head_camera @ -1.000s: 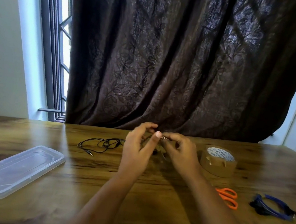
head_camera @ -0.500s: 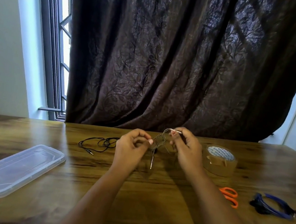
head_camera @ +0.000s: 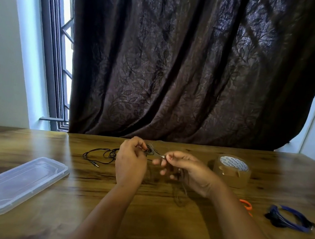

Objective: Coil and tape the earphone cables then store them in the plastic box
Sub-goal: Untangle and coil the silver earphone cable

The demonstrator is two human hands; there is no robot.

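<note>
**Coiling the first earphone cable above the table**

Clock directions take the two hands as the dial's centre, with twelve pointing away from the person.

A dark curtain (head_camera: 182, 61) fills the view at twelve, and the wooden table (head_camera: 155, 228) spreads beneath everything else. The clear plastic box (head_camera: 18, 184) lies at eight o'clock, well apart from the hands, and its lid looks to be on.

The left hand (head_camera: 131, 162) has its fingers curled in, pinching a small bunch of loops. The right hand (head_camera: 187, 170) pinches the metal plug (head_camera: 162, 156) between thumb and forefinger, with its other fingers loosely bent. The tape roll (head_camera: 230, 172) stands at three o'clock, near the right hand. A blue cable bundle (head_camera: 291, 220) lies at four, far out. A loose black earphone cable (head_camera: 99, 155) sprawls at nine, just beside the left hand. Orange scissors (head_camera: 246, 204) peek out at four, partly hidden by the right forearm.

The thin grey earphone cable (head_camera: 150, 151) is held between the hands, clear of the table. A blurred strand seems to hang below the right hand.

The coil looks nearly wound, with the plug end left to finish. It would be best to lay that tail along the loops rather than across them. The left pinch should stay firm so that no loop springs open, and each turn should match the others in size. Only the right hand should be freed for the tape.
</note>
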